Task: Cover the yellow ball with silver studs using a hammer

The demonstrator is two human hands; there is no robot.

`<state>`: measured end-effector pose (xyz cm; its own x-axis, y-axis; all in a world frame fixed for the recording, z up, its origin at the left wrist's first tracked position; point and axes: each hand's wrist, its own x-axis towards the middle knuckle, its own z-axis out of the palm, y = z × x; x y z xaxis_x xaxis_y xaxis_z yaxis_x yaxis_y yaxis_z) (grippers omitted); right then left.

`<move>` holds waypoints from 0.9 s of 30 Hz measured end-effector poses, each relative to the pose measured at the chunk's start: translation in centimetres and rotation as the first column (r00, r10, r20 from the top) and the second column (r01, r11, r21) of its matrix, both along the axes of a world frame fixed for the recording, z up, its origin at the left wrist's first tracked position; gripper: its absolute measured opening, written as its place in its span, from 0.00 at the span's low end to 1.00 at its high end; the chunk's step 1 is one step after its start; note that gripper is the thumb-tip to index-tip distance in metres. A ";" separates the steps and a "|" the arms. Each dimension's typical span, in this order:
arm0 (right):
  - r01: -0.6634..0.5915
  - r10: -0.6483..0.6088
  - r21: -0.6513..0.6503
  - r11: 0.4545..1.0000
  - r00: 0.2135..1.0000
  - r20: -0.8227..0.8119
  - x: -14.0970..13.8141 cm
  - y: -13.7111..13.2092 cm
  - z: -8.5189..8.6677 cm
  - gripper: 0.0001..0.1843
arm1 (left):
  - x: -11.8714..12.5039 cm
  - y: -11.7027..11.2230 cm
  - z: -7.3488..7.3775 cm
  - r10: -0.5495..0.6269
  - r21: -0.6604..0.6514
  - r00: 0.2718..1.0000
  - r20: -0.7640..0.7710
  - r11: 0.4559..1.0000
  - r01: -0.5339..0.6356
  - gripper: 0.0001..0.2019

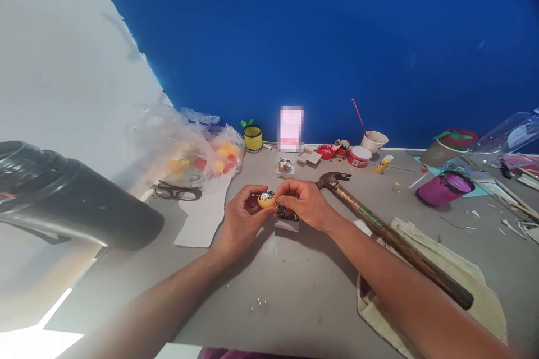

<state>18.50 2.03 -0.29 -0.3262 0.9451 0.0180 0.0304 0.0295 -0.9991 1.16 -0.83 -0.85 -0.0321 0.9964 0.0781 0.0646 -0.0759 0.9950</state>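
My left hand [248,216] is closed around a small yellow ball [266,199] whose top is partly covered with shiny silver pieces. Thumb and fingertips of my right hand [305,202] are pinched together at the ball's right side; whatever lies between them is too small to make out. Just below the right fingers stands a small white box [287,225] with dark, shiny bits in it, partly hidden by the hand. Behind the hands, a silver-covered dome-like piece [284,165] rests in a small white holder.
A hammer [379,230] lies on a cream cloth [475,286] at right. Eyeglasses [179,192], white paper [204,224] and a plastic bag [210,151] are on the left, near a large dark cylinder [96,202]. A glue stick [384,164] and paper cup [374,139] stand behind.
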 end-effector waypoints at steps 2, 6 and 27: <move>0.053 -0.053 0.006 0.999 0.998 -0.016 -0.2 0.0 0.0 0.10 | 0.4 -0.7 0.3 -0.003 0.028 1.000 -0.013 1.000 0.004 0.20; 0.072 -0.070 0.011 0.997 0.994 -0.084 0.0 0.4 -0.1 0.12 | 1.2 -2.0 1.1 -0.141 0.027 0.990 0.027 0.990 0.140 0.20; -0.098 0.095 -0.023 0.995 0.989 -0.113 0.9 0.2 0.3 0.15 | -0.1 -0.3 1.0 -0.150 -0.109 0.988 0.030 0.982 0.153 0.25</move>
<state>19.39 2.22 -0.01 -0.4137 0.9098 0.0330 -0.0830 -0.0016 -0.9965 1.04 -1.12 0.11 0.1193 0.9923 -0.0322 0.0396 0.0276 0.9988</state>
